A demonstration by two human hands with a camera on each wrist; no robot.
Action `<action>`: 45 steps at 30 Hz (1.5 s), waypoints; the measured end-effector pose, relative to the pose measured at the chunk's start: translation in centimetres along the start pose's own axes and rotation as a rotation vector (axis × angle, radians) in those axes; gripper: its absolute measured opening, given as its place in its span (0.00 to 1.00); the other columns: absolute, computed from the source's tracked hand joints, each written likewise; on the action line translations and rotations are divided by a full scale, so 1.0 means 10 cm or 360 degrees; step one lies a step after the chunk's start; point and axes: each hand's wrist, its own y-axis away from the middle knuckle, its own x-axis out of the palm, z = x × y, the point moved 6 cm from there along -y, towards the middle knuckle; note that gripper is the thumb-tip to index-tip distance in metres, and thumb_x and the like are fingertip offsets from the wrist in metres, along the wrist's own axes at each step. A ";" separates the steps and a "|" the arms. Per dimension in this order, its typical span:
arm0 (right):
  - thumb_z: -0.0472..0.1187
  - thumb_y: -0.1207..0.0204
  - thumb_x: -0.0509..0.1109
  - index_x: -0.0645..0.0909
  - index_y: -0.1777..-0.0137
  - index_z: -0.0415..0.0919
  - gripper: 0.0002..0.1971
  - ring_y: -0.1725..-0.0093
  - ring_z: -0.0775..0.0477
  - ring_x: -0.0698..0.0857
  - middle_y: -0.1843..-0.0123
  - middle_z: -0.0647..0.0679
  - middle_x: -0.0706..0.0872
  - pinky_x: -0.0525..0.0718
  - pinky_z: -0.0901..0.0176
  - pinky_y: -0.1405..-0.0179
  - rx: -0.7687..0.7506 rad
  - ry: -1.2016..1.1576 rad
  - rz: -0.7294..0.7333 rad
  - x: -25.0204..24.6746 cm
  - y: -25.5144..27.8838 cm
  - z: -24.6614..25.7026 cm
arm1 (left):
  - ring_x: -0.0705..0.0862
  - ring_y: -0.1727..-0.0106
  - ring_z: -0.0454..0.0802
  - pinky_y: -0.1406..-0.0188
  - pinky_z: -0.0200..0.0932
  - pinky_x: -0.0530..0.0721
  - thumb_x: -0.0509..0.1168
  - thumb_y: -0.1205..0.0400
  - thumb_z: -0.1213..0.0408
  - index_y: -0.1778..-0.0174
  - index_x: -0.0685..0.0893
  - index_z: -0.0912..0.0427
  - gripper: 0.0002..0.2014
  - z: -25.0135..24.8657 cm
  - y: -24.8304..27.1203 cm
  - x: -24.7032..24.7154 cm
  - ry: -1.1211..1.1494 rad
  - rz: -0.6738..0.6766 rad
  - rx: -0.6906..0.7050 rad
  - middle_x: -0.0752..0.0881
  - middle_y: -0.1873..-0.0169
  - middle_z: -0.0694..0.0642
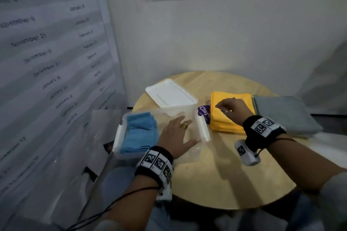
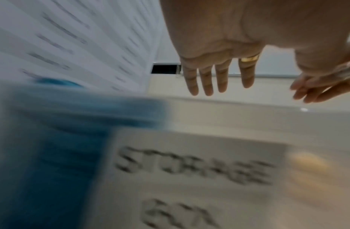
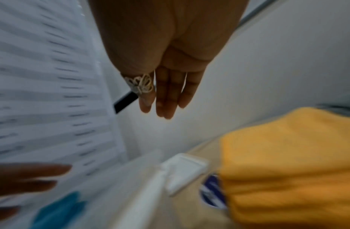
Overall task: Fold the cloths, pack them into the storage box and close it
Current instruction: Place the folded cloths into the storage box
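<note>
A clear storage box [image 1: 203, 131] stands on the round wooden table [image 1: 216, 174]. A folded blue cloth [image 1: 139, 133] fills its left part. My left hand [image 1: 176, 135] hovers over the box's bare right part with straight, spread fingers, and the left wrist view shows the left hand [image 2: 219, 77] holding nothing. A folded yellow cloth [image 1: 238, 96] lies just right of the box. My right hand [image 1: 232, 110] is just above it with loosely bent fingers. In the right wrist view the right hand [image 3: 166, 96] grips nothing above the yellow cloth [image 3: 287, 162].
The white lid [image 1: 169, 93] lies flat behind the box. A folded grey cloth [image 1: 287, 114] sits at the table's right edge. A purple label [image 1: 204, 113] shows between box and yellow cloth. A wall chart hangs close on the left.
</note>
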 end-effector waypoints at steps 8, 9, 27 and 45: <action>0.33 0.26 0.68 0.71 0.34 0.33 0.21 0.32 0.34 0.73 0.31 0.35 0.72 0.76 0.45 0.33 0.0874 0.0625 0.0143 -0.12 0.69 -1.83 | 0.69 0.33 0.59 0.39 0.50 0.76 0.58 0.17 0.46 0.28 0.72 0.60 0.26 -0.79 -0.37 0.67 -0.0224 0.0082 -0.0278 0.69 0.29 0.57; 0.33 0.26 0.68 0.70 0.33 0.34 0.22 0.32 0.34 0.72 0.31 0.36 0.71 0.75 0.45 0.33 0.0881 0.0687 0.0179 -0.14 0.73 -1.93 | 0.70 0.34 0.59 0.38 0.49 0.75 0.57 0.16 0.50 0.30 0.75 0.60 0.22 -0.82 -0.41 0.70 -0.0358 0.0120 -0.0223 0.71 0.31 0.57; 0.37 0.23 0.60 0.79 0.37 0.47 0.16 0.39 0.41 0.81 0.41 0.44 0.86 0.67 0.49 0.34 0.0688 0.1000 -0.0046 -0.42 0.66 -2.15 | 0.69 0.29 0.57 0.25 0.54 0.59 0.51 0.13 0.62 0.25 0.70 0.58 0.19 -1.06 -1.05 0.91 -0.0642 0.0235 0.0080 0.71 0.29 0.57; 0.56 0.30 0.69 0.81 0.44 0.40 0.22 0.54 0.48 0.83 0.53 0.46 0.87 0.79 0.54 0.55 0.0197 -0.0025 -0.0020 -0.80 1.05 -1.10 | 0.83 0.45 0.55 0.56 0.37 0.70 0.78 0.29 0.64 0.37 0.81 0.62 0.25 -1.88 -1.13 0.25 0.0732 0.0162 0.0327 0.86 0.52 0.59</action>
